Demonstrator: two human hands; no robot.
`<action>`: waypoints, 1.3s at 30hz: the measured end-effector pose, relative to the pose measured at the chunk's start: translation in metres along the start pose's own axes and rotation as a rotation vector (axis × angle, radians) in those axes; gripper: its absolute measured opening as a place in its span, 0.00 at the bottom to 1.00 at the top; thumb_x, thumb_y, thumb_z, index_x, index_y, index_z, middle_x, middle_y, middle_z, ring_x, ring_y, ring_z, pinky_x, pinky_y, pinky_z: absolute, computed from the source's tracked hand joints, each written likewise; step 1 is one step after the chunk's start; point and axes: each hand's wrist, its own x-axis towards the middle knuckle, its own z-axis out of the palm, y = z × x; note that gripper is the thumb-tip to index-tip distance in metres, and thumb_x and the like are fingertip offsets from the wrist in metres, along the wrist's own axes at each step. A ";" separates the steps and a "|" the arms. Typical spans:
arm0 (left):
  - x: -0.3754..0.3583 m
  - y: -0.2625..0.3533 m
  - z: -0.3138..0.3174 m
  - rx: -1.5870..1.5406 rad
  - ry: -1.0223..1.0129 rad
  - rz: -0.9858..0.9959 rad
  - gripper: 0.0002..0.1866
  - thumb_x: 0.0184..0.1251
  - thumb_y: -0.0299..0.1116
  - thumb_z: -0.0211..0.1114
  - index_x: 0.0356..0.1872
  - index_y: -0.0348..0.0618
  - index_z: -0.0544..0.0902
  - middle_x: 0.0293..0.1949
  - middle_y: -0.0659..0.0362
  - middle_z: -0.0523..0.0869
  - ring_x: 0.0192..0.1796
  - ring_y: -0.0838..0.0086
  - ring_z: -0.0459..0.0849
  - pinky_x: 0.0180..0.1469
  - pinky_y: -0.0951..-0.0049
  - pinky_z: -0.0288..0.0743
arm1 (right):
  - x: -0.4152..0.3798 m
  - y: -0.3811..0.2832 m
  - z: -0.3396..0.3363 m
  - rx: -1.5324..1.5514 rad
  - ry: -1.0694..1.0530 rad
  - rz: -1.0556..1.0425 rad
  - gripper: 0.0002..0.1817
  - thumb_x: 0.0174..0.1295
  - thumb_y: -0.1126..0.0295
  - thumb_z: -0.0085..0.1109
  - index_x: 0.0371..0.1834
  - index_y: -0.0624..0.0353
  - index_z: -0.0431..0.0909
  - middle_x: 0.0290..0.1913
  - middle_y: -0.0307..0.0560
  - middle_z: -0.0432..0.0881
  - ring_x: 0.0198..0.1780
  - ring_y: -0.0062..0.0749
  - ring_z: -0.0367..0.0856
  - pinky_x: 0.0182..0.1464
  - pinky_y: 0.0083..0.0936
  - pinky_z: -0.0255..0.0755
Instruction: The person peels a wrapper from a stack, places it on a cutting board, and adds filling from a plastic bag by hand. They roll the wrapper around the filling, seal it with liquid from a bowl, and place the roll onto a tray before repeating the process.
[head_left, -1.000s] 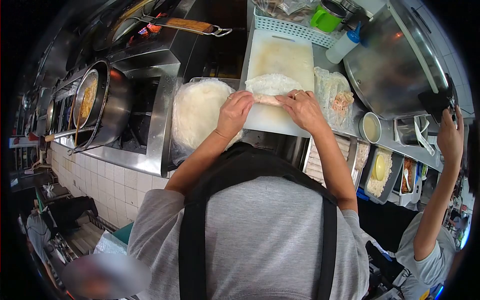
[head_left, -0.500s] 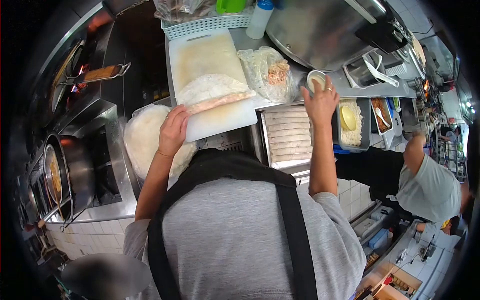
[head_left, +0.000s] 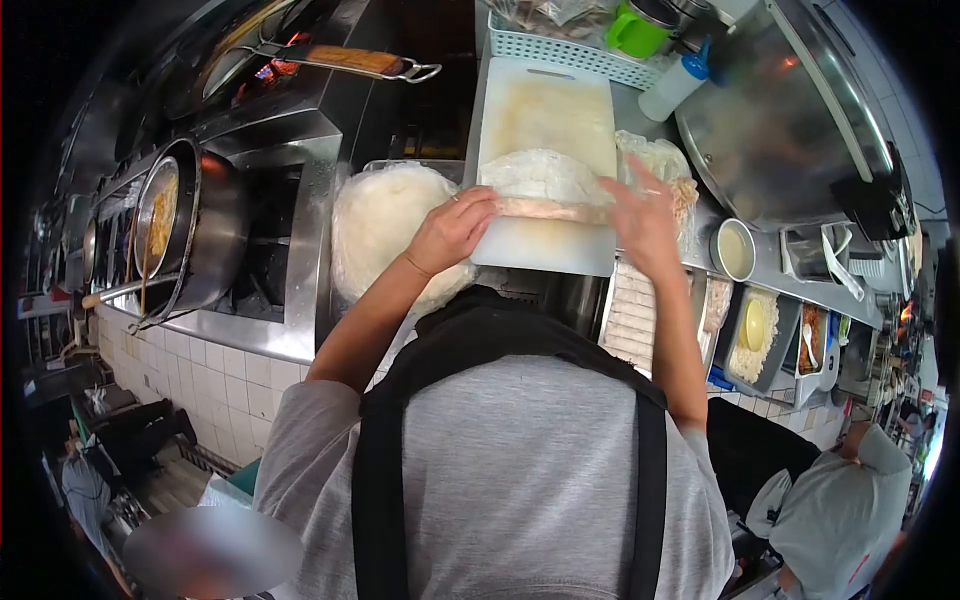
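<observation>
A round white wrapper (head_left: 540, 172) lies on the white cutting board (head_left: 545, 110), its near edge folded over a long strip of pinkish filling to form a partly rolled spring roll (head_left: 550, 210). My left hand (head_left: 458, 230) is closed at the roll's left end, fingers together. Blurred by motion, my right hand (head_left: 645, 222) has its fingers apart at the roll's right end. Behind that hand, partly hidden, is a plastic bag (head_left: 655, 155) with pinkish filling (head_left: 685, 195). A small bowl (head_left: 733, 250) of pale paste stands to the right.
Left of the board sits a plastic-wrapped stack of wrappers (head_left: 390, 235). A tray of finished rolls (head_left: 628, 318) lies below the board's right corner. Farther left are a pot (head_left: 210, 235) and a long-handled pan (head_left: 350, 60) over flame. Another person (head_left: 840, 500) is at right.
My right hand has left the paste bowl and moved left to the roll's right end. My left hand stays at the left end. The view has swung, shifting the scene rightward.
</observation>
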 end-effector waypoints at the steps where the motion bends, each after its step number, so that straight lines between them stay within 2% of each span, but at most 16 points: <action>1: 0.001 0.001 -0.001 -0.001 -0.009 -0.003 0.10 0.59 0.20 0.67 0.42 0.37 0.82 0.50 0.51 0.84 0.54 0.57 0.85 0.57 0.64 0.80 | 0.015 -0.019 0.014 0.027 -0.079 -0.095 0.20 0.57 0.71 0.60 0.55 0.44 0.84 0.72 0.53 0.68 0.70 0.50 0.67 0.69 0.51 0.60; 3: 0.001 0.001 -0.003 0.007 -0.026 -0.001 0.10 0.60 0.20 0.66 0.42 0.37 0.82 0.51 0.52 0.84 0.54 0.57 0.85 0.57 0.64 0.80 | 0.042 -0.045 0.038 -0.075 -0.223 -0.227 0.20 0.59 0.68 0.58 0.56 0.40 0.84 0.74 0.50 0.65 0.72 0.48 0.65 0.69 0.56 0.58; 6: 0.001 0.000 -0.004 0.025 -0.044 0.005 0.10 0.60 0.20 0.66 0.42 0.38 0.81 0.51 0.53 0.84 0.54 0.58 0.84 0.56 0.63 0.80 | 0.067 -0.056 0.069 -0.089 -0.318 -0.339 0.20 0.62 0.65 0.54 0.56 0.37 0.85 0.75 0.47 0.64 0.72 0.46 0.65 0.71 0.61 0.54; 8: 0.000 0.000 -0.004 0.023 -0.051 0.002 0.10 0.60 0.20 0.66 0.43 0.38 0.81 0.51 0.53 0.84 0.54 0.58 0.84 0.56 0.63 0.80 | 0.080 -0.053 0.076 -0.170 -0.300 -0.325 0.20 0.62 0.64 0.53 0.56 0.35 0.85 0.75 0.48 0.64 0.72 0.45 0.65 0.72 0.60 0.53; 11: 0.001 0.000 -0.003 0.048 -0.016 0.035 0.09 0.59 0.23 0.65 0.41 0.40 0.80 0.50 0.55 0.82 0.51 0.60 0.85 0.51 0.65 0.81 | 0.088 -0.053 0.075 -0.222 -0.245 -0.337 0.19 0.63 0.64 0.52 0.55 0.34 0.85 0.75 0.48 0.65 0.72 0.45 0.66 0.72 0.59 0.53; 12: 0.001 0.000 -0.004 0.041 -0.036 0.005 0.10 0.59 0.22 0.66 0.42 0.39 0.80 0.50 0.54 0.83 0.52 0.59 0.84 0.53 0.65 0.81 | 0.090 -0.053 0.075 -0.227 -0.220 -0.346 0.19 0.63 0.64 0.52 0.55 0.34 0.85 0.75 0.48 0.65 0.72 0.45 0.66 0.72 0.59 0.53; 15: 0.001 0.003 -0.003 0.040 -0.061 -0.026 0.13 0.59 0.22 0.67 0.46 0.38 0.82 0.51 0.53 0.84 0.55 0.58 0.84 0.57 0.64 0.80 | 0.076 -0.051 0.083 -0.147 -0.315 -0.377 0.19 0.63 0.65 0.52 0.55 0.36 0.86 0.74 0.49 0.66 0.71 0.44 0.67 0.70 0.58 0.55; 18: 0.008 0.006 -0.001 0.106 -0.042 0.074 0.16 0.58 0.22 0.68 0.49 0.38 0.83 0.51 0.53 0.84 0.55 0.59 0.84 0.58 0.63 0.79 | 0.072 -0.026 0.070 -0.302 -0.238 -0.193 0.19 0.62 0.68 0.52 0.54 0.41 0.86 0.75 0.49 0.65 0.71 0.43 0.67 0.70 0.59 0.55; 19: 0.011 0.008 -0.001 0.129 -0.053 0.118 0.17 0.58 0.22 0.68 0.50 0.38 0.83 0.52 0.52 0.84 0.55 0.59 0.84 0.58 0.63 0.79 | 0.066 -0.017 0.055 -0.279 -0.042 -0.187 0.17 0.60 0.73 0.55 0.49 0.48 0.87 0.68 0.50 0.74 0.63 0.44 0.75 0.65 0.52 0.65; 22: 0.025 0.014 0.008 0.183 -0.131 0.188 0.18 0.59 0.23 0.64 0.52 0.39 0.83 0.54 0.52 0.84 0.57 0.60 0.83 0.60 0.62 0.78 | 0.031 0.015 0.015 0.014 0.153 0.127 0.13 0.58 0.75 0.59 0.45 0.52 0.87 0.55 0.51 0.83 0.52 0.46 0.82 0.54 0.41 0.75; 25: 0.039 0.022 0.024 0.199 -0.244 0.238 0.19 0.62 0.24 0.60 0.55 0.40 0.82 0.57 0.53 0.83 0.60 0.61 0.81 0.62 0.63 0.77 | -0.019 0.019 -0.009 0.075 0.150 0.387 0.10 0.57 0.74 0.64 0.42 0.55 0.86 0.44 0.51 0.85 0.44 0.49 0.84 0.45 0.35 0.78; 29: 0.069 0.038 0.050 0.106 -0.365 0.293 0.20 0.64 0.24 0.56 0.58 0.43 0.81 0.59 0.54 0.82 0.63 0.61 0.78 0.64 0.66 0.75 | -0.062 0.015 0.010 0.166 0.129 0.389 0.11 0.56 0.70 0.68 0.43 0.55 0.86 0.44 0.51 0.85 0.43 0.49 0.84 0.46 0.37 0.78; 32: 0.087 0.046 0.073 0.033 -0.437 0.335 0.22 0.63 0.23 0.57 0.59 0.45 0.80 0.60 0.55 0.81 0.63 0.60 0.79 0.63 0.66 0.76 | -0.071 0.009 0.023 0.054 0.137 0.393 0.11 0.56 0.68 0.69 0.42 0.55 0.86 0.41 0.48 0.85 0.41 0.46 0.84 0.45 0.40 0.76; 39: 0.112 0.061 0.091 0.059 -0.559 0.297 0.18 0.58 0.24 0.64 0.52 0.44 0.82 0.54 0.55 0.82 0.57 0.59 0.81 0.59 0.64 0.76 | -0.075 0.011 0.039 0.068 0.188 0.441 0.07 0.57 0.69 0.68 0.38 0.54 0.85 0.37 0.44 0.85 0.40 0.43 0.84 0.42 0.39 0.73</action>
